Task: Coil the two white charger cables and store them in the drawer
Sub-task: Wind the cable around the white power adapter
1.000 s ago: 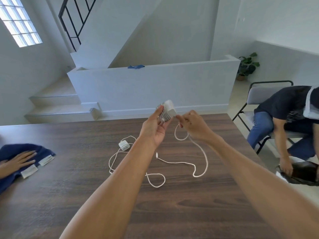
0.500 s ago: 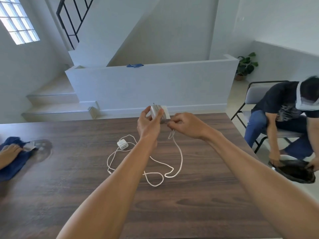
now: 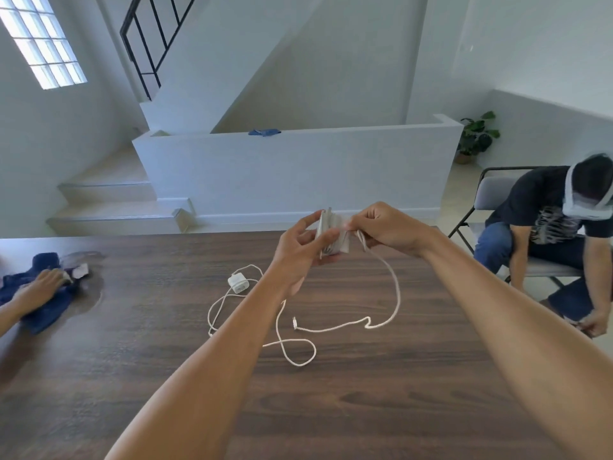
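A: What changed, left to right?
B: At ten o'clock, second cable (image 3: 262, 313) lies untouched. Left hand (image 3: 298, 250) grips the charger (image 3: 331, 235); right hand (image 3: 384, 230) pinches cable (image 3: 394, 293), its slack shorter.
A: Meaning?
B: Coiling advances.

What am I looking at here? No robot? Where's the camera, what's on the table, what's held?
No robot: a person wears one wide-angle camera on the head, looking down at their own arms. The left hand holds a white charger brick with cable partly wound round it. The right hand pinches that cable, whose loose end trails onto the wooden table. A second charger lies there, its cable uncoiled. At the left edge, another person's hand rests on a blue cloth. No drawer shows.
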